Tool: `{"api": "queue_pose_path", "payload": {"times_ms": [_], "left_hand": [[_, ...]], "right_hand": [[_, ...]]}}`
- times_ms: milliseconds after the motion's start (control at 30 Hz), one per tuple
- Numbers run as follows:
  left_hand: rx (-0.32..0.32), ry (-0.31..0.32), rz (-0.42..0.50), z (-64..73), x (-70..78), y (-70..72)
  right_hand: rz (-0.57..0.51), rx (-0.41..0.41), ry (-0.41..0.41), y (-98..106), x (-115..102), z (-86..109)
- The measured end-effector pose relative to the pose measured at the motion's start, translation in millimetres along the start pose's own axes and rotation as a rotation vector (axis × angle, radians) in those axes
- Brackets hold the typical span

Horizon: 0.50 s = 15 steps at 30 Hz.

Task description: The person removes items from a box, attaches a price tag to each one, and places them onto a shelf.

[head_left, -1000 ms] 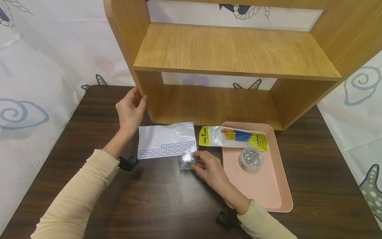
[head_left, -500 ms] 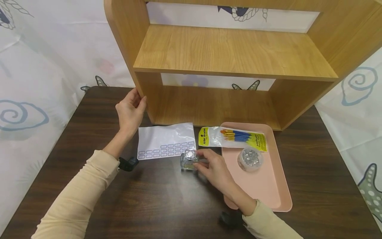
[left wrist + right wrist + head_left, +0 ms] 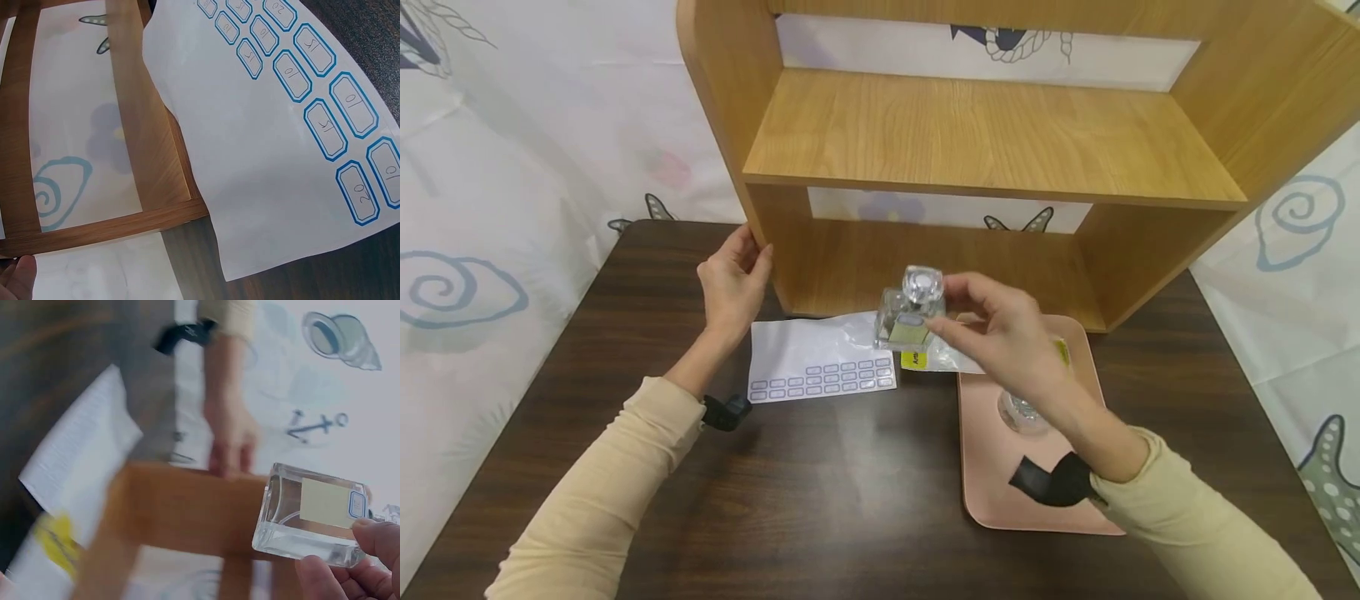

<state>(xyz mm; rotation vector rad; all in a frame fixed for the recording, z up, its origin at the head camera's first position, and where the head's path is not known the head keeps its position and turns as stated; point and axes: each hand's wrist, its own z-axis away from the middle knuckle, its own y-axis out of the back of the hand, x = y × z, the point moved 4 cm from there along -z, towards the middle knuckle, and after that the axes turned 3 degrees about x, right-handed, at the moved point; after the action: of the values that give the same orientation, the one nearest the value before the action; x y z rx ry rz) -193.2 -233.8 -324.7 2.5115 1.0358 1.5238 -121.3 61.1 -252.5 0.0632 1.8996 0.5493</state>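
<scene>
Right hand (image 3: 1011, 329): pinches a clear glass perfume bottle (image 3: 897, 331) near its neck, thumb at the edge of the yellow label (image 3: 325, 501), just beside a blue-bordered price sticker (image 3: 357, 504). The bottle is tilted and raised between the hands. Left hand (image 3: 730, 287): grips the front edge of the left side panel of the wooden shelf unit (image 3: 992, 133); the fingers behind it are partly hidden.

For a secure carry, support the glass body; a faceted stopper (image 3: 922, 285) may work loose if it takes the load. Keep the thumb off the sticker to avoid lifting it. Level the bottle and keep the left hand's hold light, so the unit does not shift.

Between the hands, below the bottle, lies the price-sticker sheet (image 3: 797, 346). An artist-brush pack (image 3: 951, 360) and pink tray (image 3: 992, 492) lie partly beneath the right hand and forearm.
</scene>
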Motion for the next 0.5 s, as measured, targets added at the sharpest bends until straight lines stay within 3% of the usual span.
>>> {"api": "queue_pose_path", "payload": {"times_ms": [200, 500], "left_hand": [[-0.003, -0.015, 0.005, 2.7, -1.4, 0.0], [0.015, -0.038, 0.033, 3.3, -0.8, 0.8]], "right_hand": [[0.052, 0.016, 0.043, 27, -33, -41.6], [-0.011, 0.09, 0.062, 38, -60, -96.2]]}}
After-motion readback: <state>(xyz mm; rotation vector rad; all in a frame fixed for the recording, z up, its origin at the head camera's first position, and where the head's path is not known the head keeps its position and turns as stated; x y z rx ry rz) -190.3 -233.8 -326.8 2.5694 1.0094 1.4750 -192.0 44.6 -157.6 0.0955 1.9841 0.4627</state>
